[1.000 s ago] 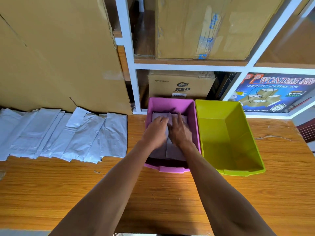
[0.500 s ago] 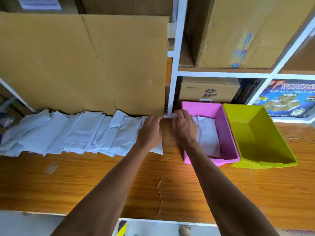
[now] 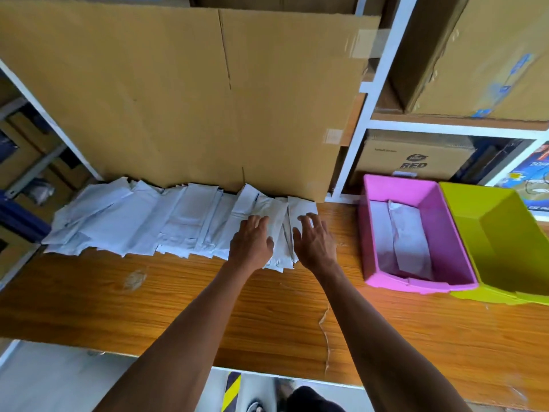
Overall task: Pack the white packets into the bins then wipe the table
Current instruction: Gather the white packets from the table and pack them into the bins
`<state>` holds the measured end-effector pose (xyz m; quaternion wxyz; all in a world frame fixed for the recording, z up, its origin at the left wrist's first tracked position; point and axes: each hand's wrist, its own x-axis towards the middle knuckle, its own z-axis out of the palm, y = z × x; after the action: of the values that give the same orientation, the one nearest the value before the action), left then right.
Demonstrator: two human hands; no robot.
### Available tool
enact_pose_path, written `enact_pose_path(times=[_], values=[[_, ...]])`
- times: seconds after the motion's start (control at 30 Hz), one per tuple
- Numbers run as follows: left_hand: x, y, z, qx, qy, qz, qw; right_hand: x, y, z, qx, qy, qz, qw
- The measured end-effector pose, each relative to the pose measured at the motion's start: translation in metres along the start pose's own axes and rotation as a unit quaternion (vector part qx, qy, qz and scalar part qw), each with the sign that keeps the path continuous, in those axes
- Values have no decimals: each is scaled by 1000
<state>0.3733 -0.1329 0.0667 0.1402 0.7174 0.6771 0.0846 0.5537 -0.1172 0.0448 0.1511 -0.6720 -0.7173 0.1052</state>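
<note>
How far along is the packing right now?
Done: a few white packets lie in the pink bin. In hand: left hand and right hand rest on the near end of the packet row. Left: most packets, the empty green bin, and wiping the table.

A single wide-angle view looks from the person's head, forward and steeply down over the long wooden table (image 3: 190, 298), close enough that both bare forearms run up from the bottom edge to the left hand (image 3: 251, 243) and right hand (image 3: 315, 243) near the middle. It faces the white metal shelving (image 3: 377, 69) and the big flat brown cardboard sheet (image 3: 184, 93) behind the table, whose straight lines bow toward the frame's edges. The row of white packets (image 3: 148, 224) lies left of centre, the pink plastic bin (image 3: 445, 233) and lime-green plastic bin (image 3: 505, 239) sit at the right edge, and a strip of floor shows at the bottom.
</note>
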Motion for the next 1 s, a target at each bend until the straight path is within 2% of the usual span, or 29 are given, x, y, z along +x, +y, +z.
enact_pose_path(times=[0.17, 0.4, 0.67, 0.87, 1.0], values=[[27, -15, 11, 8, -26, -1, 1000, 28, 3, 22, 11, -62, 21, 998], [76, -30, 39, 24, -13, 32, 999, 72, 19, 61, 8, -119, 53, 991], [94, -42, 77, 19, 16, 37, 999, 83, 38, 102, 11, -101, 26, 994], [96, -43, 88, 39, 34, 60, 997, 80, 36, 107, 16, -91, 40, 995], [97, -40, 84, 60, 12, 67, 996, 75, 29, 101, -1, -93, 63, 994]])
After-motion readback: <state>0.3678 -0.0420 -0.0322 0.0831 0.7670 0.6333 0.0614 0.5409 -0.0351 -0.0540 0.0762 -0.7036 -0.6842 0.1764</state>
